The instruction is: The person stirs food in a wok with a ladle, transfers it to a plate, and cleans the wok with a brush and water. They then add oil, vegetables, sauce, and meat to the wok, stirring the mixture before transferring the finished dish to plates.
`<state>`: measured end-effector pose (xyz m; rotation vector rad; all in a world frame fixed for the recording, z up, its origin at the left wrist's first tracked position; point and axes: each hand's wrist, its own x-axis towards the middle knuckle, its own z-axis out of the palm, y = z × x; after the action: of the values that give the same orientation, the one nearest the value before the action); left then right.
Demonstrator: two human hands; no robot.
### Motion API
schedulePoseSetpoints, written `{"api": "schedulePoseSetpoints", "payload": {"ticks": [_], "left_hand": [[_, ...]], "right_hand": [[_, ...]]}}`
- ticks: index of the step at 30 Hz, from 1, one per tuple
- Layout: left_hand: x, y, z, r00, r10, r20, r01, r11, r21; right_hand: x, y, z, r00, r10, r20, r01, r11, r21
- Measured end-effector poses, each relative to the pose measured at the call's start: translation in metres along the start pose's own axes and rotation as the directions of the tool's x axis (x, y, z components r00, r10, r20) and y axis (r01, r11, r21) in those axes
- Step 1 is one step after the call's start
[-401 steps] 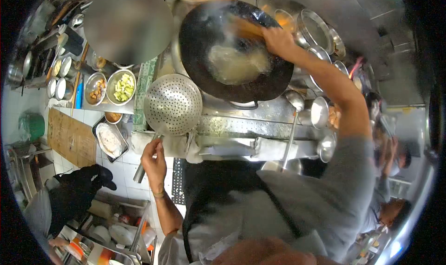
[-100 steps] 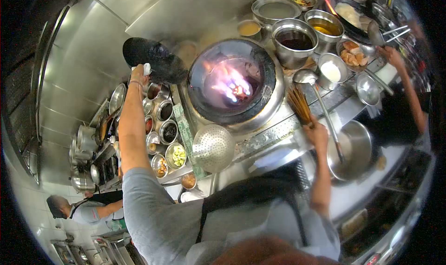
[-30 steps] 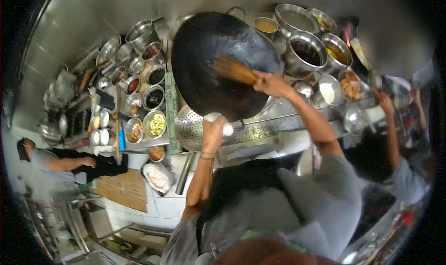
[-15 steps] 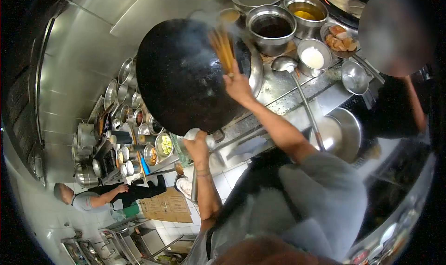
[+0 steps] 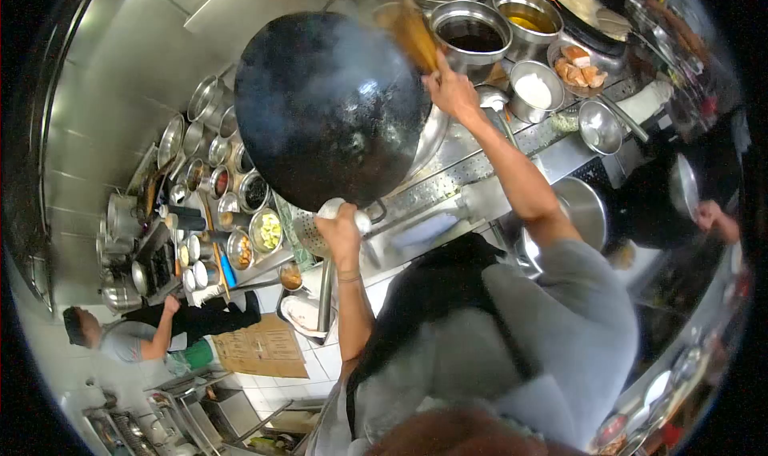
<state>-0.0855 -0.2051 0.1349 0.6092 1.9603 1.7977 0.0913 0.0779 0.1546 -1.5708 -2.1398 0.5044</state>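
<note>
A large black wok (image 5: 320, 112) is tipped up, its dark face wet and steaming. My left hand (image 5: 342, 236) is closed on the near rim of the wok, over a white cloth (image 5: 346, 211). My right hand (image 5: 454, 92) grips a bamboo wok brush (image 5: 418, 40), smeared by motion, beyond the wok's right edge. Beside the brush stand a pot of dark liquid (image 5: 472, 34) and a pot of yellow oil (image 5: 528, 18). Close to my right wrist lies a ladle (image 5: 492, 98), partly hidden by my arm, next to a bowl of white powder or paste (image 5: 534, 92).
Bowls of ingredients, including chopped green pieces (image 5: 266, 230), crowd the counter at left. A strainer of browned pieces (image 5: 580, 68) and an empty metal bowl (image 5: 600, 126) are at right. One co-worker (image 5: 144, 336) stands at lower left; another person's hand (image 5: 718, 218) holds a round metal utensil at right.
My right hand has swung the brush from over the wok to the upper right. My left hand keeps its hold on the wok. The co-worker at right has leaned away from the counter.
</note>
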Motion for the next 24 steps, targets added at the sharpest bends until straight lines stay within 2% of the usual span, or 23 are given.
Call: {"api": "schedulePoseSetpoints", "payload": {"ticks": [2, 5, 6, 7, 9, 10, 11, 13, 14, 15, 16, 17, 18, 19, 20, 22, 23, 24], "left_hand": [[0.009, -0.015, -0.009, 0.998, 0.027, 0.064, -0.03, 0.998, 0.047], [0.017, -0.017, -0.009, 0.993, 0.096, 0.067, -0.095, 0.995, -0.019], [0.019, -0.014, -0.006, 0.988, 0.156, 0.002, -0.156, 0.988, -0.015], [0.022, -0.011, -0.009, 0.995, 0.086, 0.042, -0.085, 0.996, -0.016], [0.037, -0.008, -0.023, 0.992, -0.052, 0.112, 0.054, 0.998, -0.02], [0.043, -0.006, -0.03, 0.985, -0.079, 0.152, 0.091, 0.993, -0.071], [0.046, -0.007, -0.032, 0.99, -0.072, 0.124, 0.085, 0.991, -0.106], [0.052, -0.007, -0.033, 0.995, -0.05, 0.087, 0.064, 0.985, -0.163], [0.055, -0.009, -0.033, 0.993, -0.058, 0.103, 0.078, 0.977, -0.196], [0.054, -0.006, -0.03, 0.987, -0.084, 0.134, 0.107, 0.978, -0.177], [0.053, 0.0, -0.028, 0.981, -0.107, 0.16, 0.133, 0.979, -0.157], [0.053, 0.003, -0.029, 0.974, -0.134, 0.181, 0.159, 0.979, -0.13], [0.062, -0.009, -0.027, 0.972, -0.114, 0.204, 0.138, 0.984, -0.108], [0.07, -0.015, -0.022, 0.964, -0.165, 0.211, 0.198, 0.969, -0.148], [0.075, -0.019, -0.015, 0.952, -0.216, 0.215, 0.258, 0.947, -0.191], [0.083, -0.033, -0.002, 0.913, -0.31, 0.265, 0.383, 0.875, -0.296], [0.09, -0.049, 0.008, 0.925, -0.301, 0.231, 0.362, 0.883, -0.298], [0.094, -0.059, 0.013, 0.9, -0.336, 0.278, 0.416, 0.853, -0.315]], "right_hand": [[0.002, -0.026, 0.01, 0.979, 0.029, -0.2, -0.019, 0.998, 0.052], [-0.024, -0.035, 0.063, 0.961, -0.275, 0.026, 0.248, 0.9, 0.358], [-0.049, -0.035, 0.073, 0.93, -0.359, 0.073, 0.3, 0.861, 0.411], [-0.082, -0.037, 0.079, 0.887, -0.445, 0.123, 0.345, 0.816, 0.464], [-0.126, -0.036, 0.037, 0.696, -0.466, 0.546, 0.376, 0.885, 0.276], [-0.133, -0.017, 0.036, 0.632, -0.572, 0.524, 0.437, 0.82, 0.368], [-0.134, 0.005, 0.034, 0.563, -0.668, 0.487, 0.484, 0.744, 0.46], [-0.087, 0.038, 0.014, 0.593, -0.562, 0.577, 0.54, 0.809, 0.233], [-0.04, 0.057, 0.014, 0.724, -0.451, 0.522, 0.577, 0.81, -0.101], [0.004, 0.051, 0.001, 0.854, -0.304, 0.422, 0.447, 0.844, -0.298], [0.036, 0.039, -0.025, 0.854, -0.478, 0.207, 0.52, 0.787, -0.331], [0.065, 0.018, -0.039, 0.857, -0.514, -0.041, 0.423, 0.747, -0.513], [0.095, -0.008, -0.057, 0.937, -0.346, -0.043, 0.293, 0.848, -0.441], [0.125, -0.023, -0.066, 0.938, -0.299, -0.173, 0.248, 0.932, -0.265], [0.139, -0.042, -0.08, 0.872, -0.414, -0.263, 0.346, 0.899, -0.269], [0.127, -0.11, -0.118, 0.837, -0.417, -0.355, 0.38, 0.909, -0.173], [0.118, -0.139, -0.127, 0.818, -0.412, -0.402, 0.398, 0.909, -0.122], [0.118, -0.157, -0.124, 0.749, -0.439, -0.497, 0.428, 0.892, -0.143]]}}
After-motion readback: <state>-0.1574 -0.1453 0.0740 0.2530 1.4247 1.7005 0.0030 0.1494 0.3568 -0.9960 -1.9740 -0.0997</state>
